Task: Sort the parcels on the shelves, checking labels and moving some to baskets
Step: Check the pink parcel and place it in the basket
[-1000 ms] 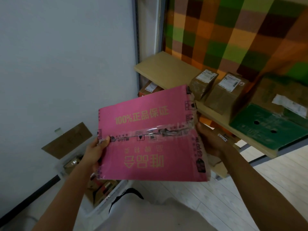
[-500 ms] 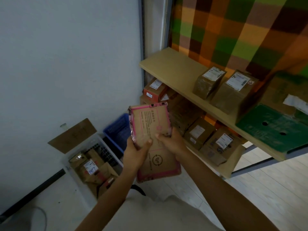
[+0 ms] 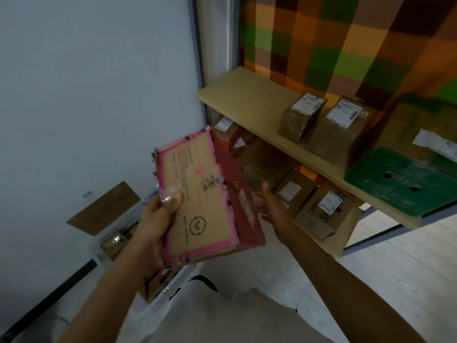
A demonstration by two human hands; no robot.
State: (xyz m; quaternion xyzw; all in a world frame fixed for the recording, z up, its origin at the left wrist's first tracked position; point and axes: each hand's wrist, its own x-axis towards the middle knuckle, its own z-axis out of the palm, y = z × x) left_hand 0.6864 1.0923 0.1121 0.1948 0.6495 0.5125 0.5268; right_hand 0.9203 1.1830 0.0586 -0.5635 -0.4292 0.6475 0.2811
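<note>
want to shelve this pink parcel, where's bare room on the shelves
Bare room: the upper shelf at its left end, from its corner to the small taped box. Crowded: right of that, a larger brown box and the green box fill it, and the lower shelf is packed with parcels.

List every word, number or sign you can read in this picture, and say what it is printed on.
On the pink-edged parcel: a circle-of-arrows sign; the printed lines are too blurred to read.
On the white labels of the shelf boxes: too small to read.
On the green box: faint print, unreadable.
Nothing can be quoted.
</note>
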